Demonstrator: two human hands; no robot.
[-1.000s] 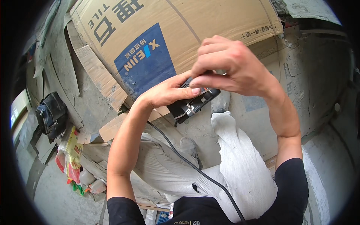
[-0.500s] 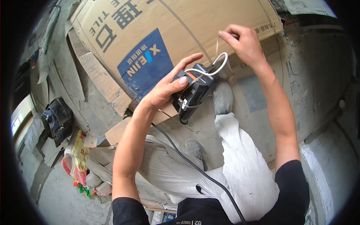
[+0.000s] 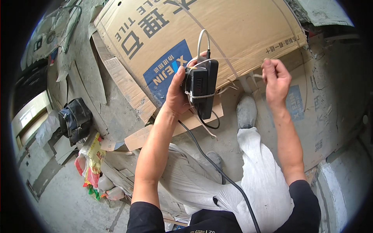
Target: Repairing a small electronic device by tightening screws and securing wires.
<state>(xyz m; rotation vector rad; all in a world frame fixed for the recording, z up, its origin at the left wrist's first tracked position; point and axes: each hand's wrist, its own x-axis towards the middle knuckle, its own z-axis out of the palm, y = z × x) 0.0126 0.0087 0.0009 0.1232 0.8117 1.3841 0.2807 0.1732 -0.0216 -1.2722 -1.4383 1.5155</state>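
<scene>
My left hand (image 3: 176, 87) grips a bundle of black plastic blocks (image 3: 200, 83), which look like power adapters, tied with a pale band round the middle. A white cable (image 3: 202, 35) loops up from the top, and black cord hangs beneath. My right hand (image 3: 276, 83) is closed out to the right, its thumb and forefinger pinched on a thin pale strand (image 3: 250, 59) that runs across to the bundle's top. Further loose pale strands dangle around the lower part of the bundle.
A large printed cardboard carton (image 3: 241, 31) lies ahead with torn flaps. At left are a black bag (image 3: 74, 120), colourful plastic packaging (image 3: 93, 163) and board scraps on the concrete floor. My legs and dusty shoes (image 3: 246, 110) are below, a long black cord (image 3: 198, 145) across them.
My left hand has turned the bundle upright and shifted it rightward. My right hand moved from over the bundle out to the right, lower than half a second ago, stretching out the strand.
</scene>
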